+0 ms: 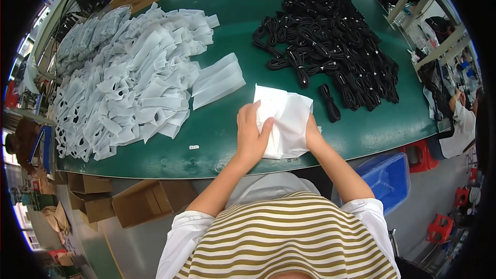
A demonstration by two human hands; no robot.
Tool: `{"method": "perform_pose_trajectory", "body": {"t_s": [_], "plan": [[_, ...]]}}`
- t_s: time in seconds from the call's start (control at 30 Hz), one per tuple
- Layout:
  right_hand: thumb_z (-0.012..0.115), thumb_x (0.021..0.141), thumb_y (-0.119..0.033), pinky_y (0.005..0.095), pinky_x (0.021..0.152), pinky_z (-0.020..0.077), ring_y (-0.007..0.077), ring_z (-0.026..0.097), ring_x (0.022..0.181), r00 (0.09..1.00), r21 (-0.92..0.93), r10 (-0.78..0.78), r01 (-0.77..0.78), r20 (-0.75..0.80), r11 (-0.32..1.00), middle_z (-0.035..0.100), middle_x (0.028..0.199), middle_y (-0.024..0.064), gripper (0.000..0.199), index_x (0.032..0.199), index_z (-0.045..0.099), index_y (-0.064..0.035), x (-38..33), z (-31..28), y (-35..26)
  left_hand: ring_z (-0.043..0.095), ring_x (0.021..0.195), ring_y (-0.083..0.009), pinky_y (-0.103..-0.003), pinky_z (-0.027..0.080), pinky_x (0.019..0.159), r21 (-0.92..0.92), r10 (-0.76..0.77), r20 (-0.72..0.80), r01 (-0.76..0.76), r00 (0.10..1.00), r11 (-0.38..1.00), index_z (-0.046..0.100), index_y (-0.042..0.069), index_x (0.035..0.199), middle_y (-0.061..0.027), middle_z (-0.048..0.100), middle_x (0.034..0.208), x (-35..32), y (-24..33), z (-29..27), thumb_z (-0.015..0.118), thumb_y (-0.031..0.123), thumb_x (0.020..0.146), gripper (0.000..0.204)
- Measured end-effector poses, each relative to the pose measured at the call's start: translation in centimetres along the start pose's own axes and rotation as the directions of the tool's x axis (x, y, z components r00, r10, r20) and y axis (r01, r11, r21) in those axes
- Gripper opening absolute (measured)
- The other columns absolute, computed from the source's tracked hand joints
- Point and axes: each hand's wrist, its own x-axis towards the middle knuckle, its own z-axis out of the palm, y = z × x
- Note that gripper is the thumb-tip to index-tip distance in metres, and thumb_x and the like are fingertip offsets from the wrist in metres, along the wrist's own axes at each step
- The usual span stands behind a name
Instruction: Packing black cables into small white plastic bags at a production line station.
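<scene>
Close to the table's near edge, a white plastic bag (pixel 283 119) is spread between my two hands. My left hand (pixel 251 130) grips its left side, with the thumb lying across the front. At the right side is my right hand (pixel 312 133), holding the bag from behind; its fingers are hidden by the plastic. Whether anything is inside the bag I cannot tell. A single coiled black cable (pixel 329 103) lies just right of the bag, apart from the big heap of coiled black cables (pixel 330 41). To the left lies a flat pale bag (pixel 219 81).
A large pile of pale plastic bags (pixel 139 72) covers the left of the green table (pixel 232 20). A small white label (pixel 194 147) lies near the front edge. Below stand open cardboard boxes (pixel 150 202), a blue bin (pixel 387 181) and a red stool (pixel 421 156).
</scene>
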Motion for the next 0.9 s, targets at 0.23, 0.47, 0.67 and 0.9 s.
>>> {"method": "perform_pose_trajectory", "body": {"t_s": [0.23, 0.47, 0.67, 0.9], "plan": [[0.067, 0.09, -0.02, 0.0346, 0.093, 0.0508, 0.0196, 0.061, 0.11, 0.981, -0.188, -0.181, 0.191, 0.072, 0.963, 0.063, 0.123, 0.0085, 0.05, 0.133, 0.053, 0.0003, -0.7, 0.9, -1.8, 0.046, 0.119, -0.0369, -0.047, 0.037, 0.104, 0.054, 0.17, -0.119, -0.165, 0.978, 0.985, 0.04, -0.005, 0.14, -0.0232, 0.044, 0.134, -0.9, 2.0, -0.3, 0.062, 0.028, 0.096, 0.06], [0.069, 0.089, -0.02, 0.034, 0.095, 0.0511, 0.0192, 0.061, 0.113, 0.921, 0.246, -0.294, 0.232, 0.258, 0.941, 0.061, 0.129, 0.009, 0.056, 0.138, 0.05, -0.0017, -2.4, 1.7, -3.4, 0.051, 0.118, -0.0216, -0.036, 0.042, 0.102, -0.776, -0.333, 0.246, 0.391, 0.91, 0.496, 0.039, -0.005, 0.142, -0.0148, 0.05, 0.135, -1.3, -0.5, -0.9, 0.06, 0.038, 0.099, 0.064], [0.064, 0.095, -0.024, 0.0344, 0.096, 0.0512, 0.0194, 0.06, 0.117, 0.968, 0.449, 0.003, -0.119, 0.252, 0.886, 0.059, 0.132, 0.0087, 0.052, 0.14, 0.048, -0.0033, -3.7, 1.4, -3.8, 0.053, 0.117, -0.0162, -0.031, 0.042, 0.102, -0.823, -0.191, 0.378, 0.423, 0.906, 0.378, 0.041, -0.002, 0.142, -0.0113, 0.056, 0.131, -2.6, -0.8, -0.8, 0.057, 0.04, 0.101, 0.061], [0.062, 0.096, -0.028, 0.0336, 0.097, 0.0514, 0.0188, 0.06, 0.116, 0.989, 0.368, -0.123, 0.087, 0.077, 0.926, 0.059, 0.132, 0.0084, 0.051, 0.14, 0.049, -0.004, -4.3, 1.4, -1.8, 0.053, 0.099, -0.0102, -0.025, 0.044, 0.09, -0.751, -0.263, 0.211, 0.329, 0.941, 0.572, 0.053, 0.001, 0.123, -0.0043, 0.06, 0.109, -2.7, 0.7, 0.4, 0.048, 0.037, 0.105, 0.04]]}}
